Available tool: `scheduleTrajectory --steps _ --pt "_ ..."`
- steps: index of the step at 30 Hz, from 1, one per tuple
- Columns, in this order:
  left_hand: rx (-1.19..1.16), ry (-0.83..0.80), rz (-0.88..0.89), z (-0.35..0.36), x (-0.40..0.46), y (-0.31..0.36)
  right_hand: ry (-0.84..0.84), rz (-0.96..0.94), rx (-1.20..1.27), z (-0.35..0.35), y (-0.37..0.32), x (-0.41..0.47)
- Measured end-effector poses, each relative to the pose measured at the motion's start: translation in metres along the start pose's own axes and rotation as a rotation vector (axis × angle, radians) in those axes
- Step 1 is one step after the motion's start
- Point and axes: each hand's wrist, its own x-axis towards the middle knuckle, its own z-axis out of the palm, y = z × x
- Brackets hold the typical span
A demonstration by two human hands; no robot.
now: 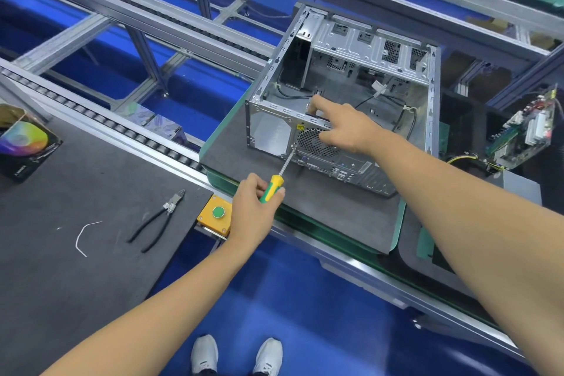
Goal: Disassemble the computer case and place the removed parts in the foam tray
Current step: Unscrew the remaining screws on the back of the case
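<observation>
An open computer case (pixel 345 101) lies on a dark foam pad (pixel 320 207) on the conveyor bench, its side panel off and loose cables showing inside. The left hand (pixel 256 207) grips a yellow-and-green screwdriver (pixel 276 183) whose tip meets the case's near rear panel, just left of the round fan grille (pixel 314 143). The right hand (pixel 341 128) rests on the top edge of that panel, forefinger stretched into the case and thumb down over the grille. On the dark mat to the left lie black-handled cutters (pixel 158 217) and a white cable tie (pixel 82 236). A green push button (pixel 218 212) in a yellow box sits near the left hand. A circuit board (pixel 525 134) stands at the far right.
</observation>
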Motion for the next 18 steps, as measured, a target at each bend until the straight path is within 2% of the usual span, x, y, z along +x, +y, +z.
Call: scheduleTrajectory --steps 4,8,13,16,18 --pt "0.138 0.105 -0.033 0.003 -0.008 0.001 0.028 -0.003 0.065 -0.003 -0.003 -0.002" --pt "-0.127 0.014 -0.170 0.001 -0.005 0.004 0.090 -0.005 0.140 -0.002 0.001 -0.001" --pt "-0.341 -0.092 -0.344 0.002 -0.005 0.015 0.087 -0.004 0.135 -0.002 0.002 -0.001" --pt "-0.448 -0.192 -0.538 -0.001 0.000 0.024 0.077 -0.030 0.154 -0.001 0.002 -0.002" --pt "-0.624 -0.296 -0.692 -0.005 0.003 0.027 0.075 -0.035 0.160 -0.001 0.001 -0.003"
